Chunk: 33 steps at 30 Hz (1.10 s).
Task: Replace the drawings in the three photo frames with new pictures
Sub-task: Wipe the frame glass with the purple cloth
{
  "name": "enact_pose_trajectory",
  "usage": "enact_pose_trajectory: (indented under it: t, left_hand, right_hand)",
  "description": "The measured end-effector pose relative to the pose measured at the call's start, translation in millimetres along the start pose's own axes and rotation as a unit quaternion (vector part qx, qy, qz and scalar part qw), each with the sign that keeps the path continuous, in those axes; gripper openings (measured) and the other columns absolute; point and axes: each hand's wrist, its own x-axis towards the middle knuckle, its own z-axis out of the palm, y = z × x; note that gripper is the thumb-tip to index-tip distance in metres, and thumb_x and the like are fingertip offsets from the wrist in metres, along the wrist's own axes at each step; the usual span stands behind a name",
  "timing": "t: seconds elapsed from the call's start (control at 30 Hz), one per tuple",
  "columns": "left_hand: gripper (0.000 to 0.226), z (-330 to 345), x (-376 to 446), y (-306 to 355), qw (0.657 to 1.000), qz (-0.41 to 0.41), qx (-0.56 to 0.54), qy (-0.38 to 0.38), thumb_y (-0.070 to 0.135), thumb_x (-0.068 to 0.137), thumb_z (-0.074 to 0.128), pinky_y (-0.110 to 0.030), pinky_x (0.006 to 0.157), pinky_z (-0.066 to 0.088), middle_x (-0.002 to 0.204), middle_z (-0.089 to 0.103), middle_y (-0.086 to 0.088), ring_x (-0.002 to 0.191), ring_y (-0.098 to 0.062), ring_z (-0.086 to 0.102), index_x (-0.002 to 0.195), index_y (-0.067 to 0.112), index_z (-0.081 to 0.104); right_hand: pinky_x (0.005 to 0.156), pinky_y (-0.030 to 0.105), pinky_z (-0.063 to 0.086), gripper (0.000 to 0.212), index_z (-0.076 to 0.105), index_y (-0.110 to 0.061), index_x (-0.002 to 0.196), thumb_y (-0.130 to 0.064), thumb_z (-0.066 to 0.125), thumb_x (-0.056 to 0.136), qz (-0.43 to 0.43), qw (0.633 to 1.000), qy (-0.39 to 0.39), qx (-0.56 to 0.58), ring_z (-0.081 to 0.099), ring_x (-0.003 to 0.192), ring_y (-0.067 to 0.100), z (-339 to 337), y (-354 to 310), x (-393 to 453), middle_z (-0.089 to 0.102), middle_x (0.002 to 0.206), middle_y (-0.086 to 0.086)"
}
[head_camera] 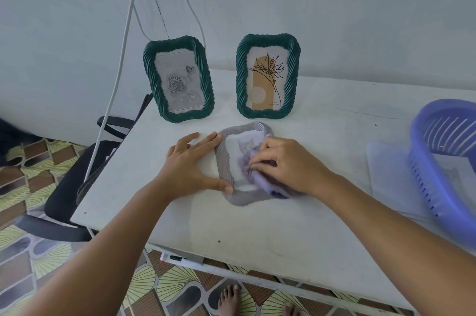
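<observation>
At the far left, a black chair [77, 181] stands on the patterned tile floor [25, 161] beside the white desk [257, 225], and white cables [116, 83] hang down the wall above it. Toward the back of the desk, a green frame [178, 78] stands upright holding a grey rose drawing. In front of it, the left hand [190, 166] lies flat on the desk, its fingers [206, 141] straight and spread, with fingertips and thumb touching the left edge of a grey frame [231, 161] that lies face up near the middle of the desk and shows a cat picture [244, 147]. A second green frame [268, 76] stands upright behind it with a line drawing of a plant on a tan arch. The right hand [288, 166] rests on the grey frame, its fingers curled on a pale purple cloth [262, 183] pressed against the glass. At the right edge, a purple slatted basket [443, 161] sits on white sheets [386, 174]. Below the desk's front edge lies a marker [175, 258], and bare feet [229, 300] show on the tiles.
</observation>
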Motion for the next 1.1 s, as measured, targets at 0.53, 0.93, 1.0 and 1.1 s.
enact_pose_trajectory:
  t: [0.53, 0.93, 1.0, 1.1]
  left_hand:
    - [0.134, 1, 0, 0, 1.000, -0.002, -0.006, 0.000, 0.102, 0.031, 0.061, -0.022, 0.113, 0.005, 0.142, 0.011, 0.055, 0.148, 0.002, 0.007, 0.152, 0.058, 0.024]
    - [0.134, 0, 0, 0, 1.000, -0.005, -0.003, -0.006, 0.101, 0.032, 0.062, -0.022, 0.113, 0.005, 0.141, 0.009, 0.057, 0.147, 0.003, 0.006, 0.153, 0.057, 0.023]
    - [0.135, 0, 0, 1, 1.000, -0.004, -0.005, -0.004, 0.102, 0.031, 0.060, -0.021, 0.113, 0.005, 0.138, 0.009, 0.058, 0.147, 0.004, 0.006, 0.152, 0.057, 0.024]
    - [0.135, 0, 0, 0, 1.000, -0.002, -0.007, -0.001, 0.102, 0.031, 0.060, -0.021, 0.113, 0.006, 0.141, 0.010, 0.056, 0.148, 0.002, 0.007, 0.153, 0.056, 0.025]
  right_hand:
    - [0.084, 0.046, 0.049, 0.018, 0.080, -0.027, 0.095, -0.029, 0.062, 0.096, 0.032, 0.997, 0.067, -0.033, 0.054, 0.088, 0.013, 18, -10, 19, 0.055, 0.091, -0.010]
    - [0.084, 0.045, 0.050, 0.018, 0.080, -0.027, 0.098, -0.029, 0.063, 0.096, 0.028, 0.998, 0.055, -0.024, 0.056, 0.087, 0.015, 17, -10, 19, 0.054, 0.091, -0.010]
    - [0.086, 0.049, 0.047, 0.021, 0.079, -0.032, 0.096, -0.037, 0.058, 0.096, 0.016, 0.999, 0.035, -0.027, 0.055, 0.092, 0.013, 25, -16, 19, 0.055, 0.092, -0.013]
    - [0.088, 0.043, 0.046, 0.020, 0.080, -0.032, 0.095, -0.039, 0.061, 0.095, -0.020, 0.999, -0.041, 0.004, 0.056, 0.093, 0.006, 16, -16, 3, 0.058, 0.094, -0.014]
